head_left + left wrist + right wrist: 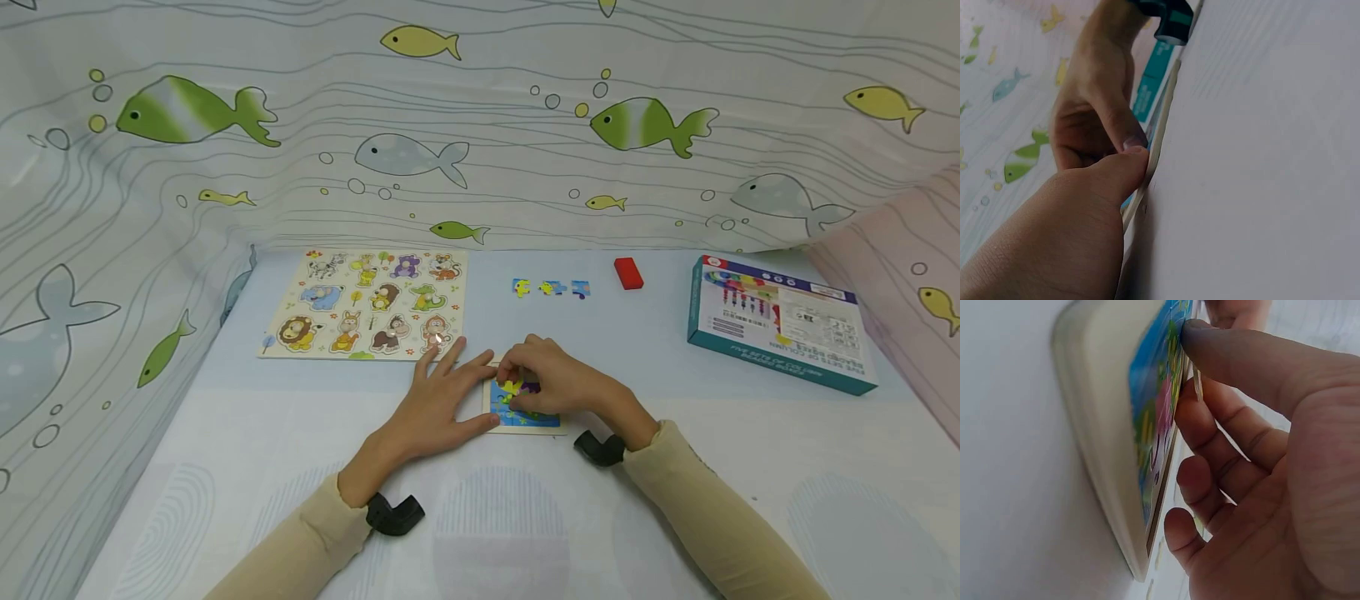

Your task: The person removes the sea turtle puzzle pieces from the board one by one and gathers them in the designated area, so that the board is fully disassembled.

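A small jigsaw puzzle [504, 419] with a blue picture lies in a pale wooden tray [1100, 412]. My left hand [435, 408] spreads its fingers along the tray's left side, with the thumb [1125, 165] against the near edge. Over the picture, my right hand [562, 379] pinches a thin jigsaw piece [1198, 384] between thumb and forefinger. The other right-hand fingers curl loosely beside the tray in the right wrist view. Part of the picture is hidden beneath this hand in the head view.
A wooden board of animal figures [333, 351] lies behind my left hand. Several loose jigsaw pieces [521, 288] and a red block [628, 273] sit farther back. At the right rests a teal-edged game box [825, 333]. A fish-patterned cloth [517, 100] hangs behind.
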The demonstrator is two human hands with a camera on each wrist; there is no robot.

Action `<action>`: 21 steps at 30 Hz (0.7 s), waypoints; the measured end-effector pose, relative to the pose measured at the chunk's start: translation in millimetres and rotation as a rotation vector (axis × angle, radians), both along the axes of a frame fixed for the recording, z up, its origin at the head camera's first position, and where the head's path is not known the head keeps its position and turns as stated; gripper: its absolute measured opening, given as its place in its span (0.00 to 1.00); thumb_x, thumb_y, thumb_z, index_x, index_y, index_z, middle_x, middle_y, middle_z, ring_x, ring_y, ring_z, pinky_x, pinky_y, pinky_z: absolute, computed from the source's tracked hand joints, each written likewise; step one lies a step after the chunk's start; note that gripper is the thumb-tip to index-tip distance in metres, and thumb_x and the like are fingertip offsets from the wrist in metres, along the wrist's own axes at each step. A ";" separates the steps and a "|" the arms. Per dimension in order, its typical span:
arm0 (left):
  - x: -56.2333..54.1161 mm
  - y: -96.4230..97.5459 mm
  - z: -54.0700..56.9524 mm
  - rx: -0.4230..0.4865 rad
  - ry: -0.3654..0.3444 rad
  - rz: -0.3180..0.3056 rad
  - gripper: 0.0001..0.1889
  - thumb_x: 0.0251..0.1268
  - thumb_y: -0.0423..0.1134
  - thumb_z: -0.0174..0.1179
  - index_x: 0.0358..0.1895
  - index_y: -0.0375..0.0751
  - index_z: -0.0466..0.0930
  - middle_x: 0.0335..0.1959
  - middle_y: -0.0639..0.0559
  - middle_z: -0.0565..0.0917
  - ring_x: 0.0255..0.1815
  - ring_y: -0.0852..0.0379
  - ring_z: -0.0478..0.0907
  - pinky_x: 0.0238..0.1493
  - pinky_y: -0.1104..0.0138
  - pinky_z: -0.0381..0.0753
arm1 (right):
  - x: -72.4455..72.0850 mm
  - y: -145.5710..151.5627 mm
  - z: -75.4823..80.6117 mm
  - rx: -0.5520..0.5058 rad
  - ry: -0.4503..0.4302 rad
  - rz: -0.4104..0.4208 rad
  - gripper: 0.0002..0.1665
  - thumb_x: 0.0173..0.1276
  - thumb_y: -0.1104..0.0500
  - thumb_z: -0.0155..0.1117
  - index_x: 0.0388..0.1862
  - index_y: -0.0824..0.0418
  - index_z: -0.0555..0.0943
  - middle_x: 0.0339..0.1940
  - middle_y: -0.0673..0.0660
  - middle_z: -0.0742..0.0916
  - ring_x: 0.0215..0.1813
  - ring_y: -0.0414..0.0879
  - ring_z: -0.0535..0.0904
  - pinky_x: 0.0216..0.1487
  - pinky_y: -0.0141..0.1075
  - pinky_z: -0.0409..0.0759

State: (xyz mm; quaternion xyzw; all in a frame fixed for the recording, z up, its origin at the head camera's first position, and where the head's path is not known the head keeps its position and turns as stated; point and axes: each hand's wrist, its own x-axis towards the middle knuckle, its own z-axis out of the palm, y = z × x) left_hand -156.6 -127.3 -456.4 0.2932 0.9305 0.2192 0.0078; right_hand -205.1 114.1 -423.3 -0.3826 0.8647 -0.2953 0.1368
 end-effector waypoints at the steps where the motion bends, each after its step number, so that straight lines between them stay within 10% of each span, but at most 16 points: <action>1: 0.0 0.0 -0.2 0.000 -0.002 0.000 0.34 0.69 0.66 0.55 0.74 0.57 0.69 0.82 0.60 0.61 0.87 0.44 0.41 0.81 0.41 0.33 | 0.2 -0.2 0.5 0.004 0.000 -0.001 0.15 0.62 0.58 0.75 0.47 0.53 0.83 0.40 0.46 0.83 0.46 0.43 0.71 0.51 0.39 0.67; 21: -0.8 0.1 -0.5 0.003 0.000 -0.004 0.34 0.69 0.66 0.56 0.73 0.57 0.69 0.82 0.59 0.61 0.87 0.44 0.41 0.81 0.41 0.33 | -2.5 2.7 -1.3 -0.016 -0.003 0.024 0.19 0.64 0.57 0.71 0.54 0.56 0.87 0.43 0.46 0.85 0.46 0.42 0.75 0.50 0.37 0.76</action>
